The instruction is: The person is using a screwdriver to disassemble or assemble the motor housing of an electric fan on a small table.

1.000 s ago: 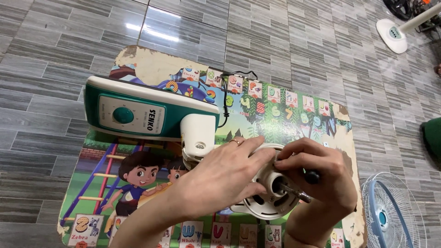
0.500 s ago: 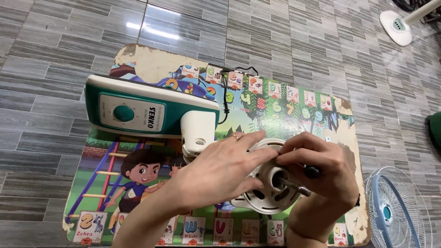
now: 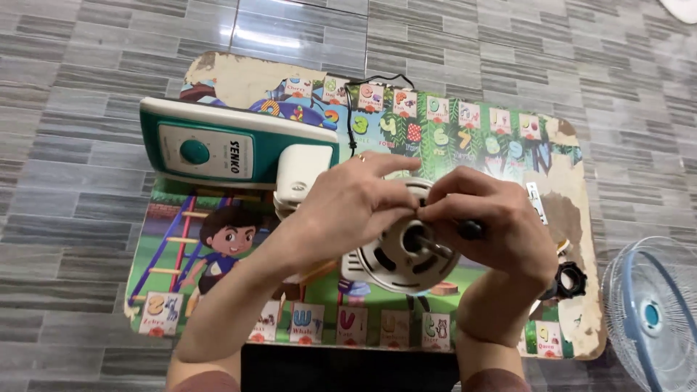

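Head view: a worn picture mat (image 3: 218, 76) lies on grey tiled floor.
Motor housing (image 3: 396, 254): round, pale, slotted plastic, at the mat's middle near its front edge.
Left hand (image 3: 348, 207): fingers curled over the housing rim.
Right hand (image 3: 501, 229): closed on a dark-handled screwdriver (image 3: 472, 230), tip at the hub.
Fan base (image 3: 218, 149): teal-white, toward the mat's back left corner.
Black knob (image 3: 570, 279): by the mat's right edge.

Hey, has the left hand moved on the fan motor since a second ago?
No. The left hand still rests on the round motor housing beside the green fan base, as before; only the camera shifted. The right hand keeps the screwdriver there.
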